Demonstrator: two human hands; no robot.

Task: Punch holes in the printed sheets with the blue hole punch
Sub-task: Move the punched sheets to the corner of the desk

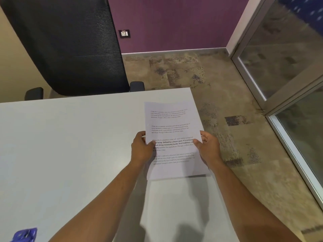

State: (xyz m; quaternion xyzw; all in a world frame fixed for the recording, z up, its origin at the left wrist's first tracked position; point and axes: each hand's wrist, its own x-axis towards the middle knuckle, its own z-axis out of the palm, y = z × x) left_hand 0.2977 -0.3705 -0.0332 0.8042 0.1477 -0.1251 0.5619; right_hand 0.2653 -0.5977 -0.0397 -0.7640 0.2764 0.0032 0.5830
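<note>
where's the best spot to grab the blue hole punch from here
A judgement: take the blue hole punch across its body with the left hand, coming from the right. It lies at the table's near-left corner, partly out of frame, so its handle cannot be seen.

Two hands were in view, the left hand (142,149) and the right hand (208,148). Between them was one bundle of printed sheets (173,137); how many sheets could not be told. One blue hole punch (24,234) lay far left of the left hand. One worktop (70,137), one chair (70,46) beyond the hands.
</note>
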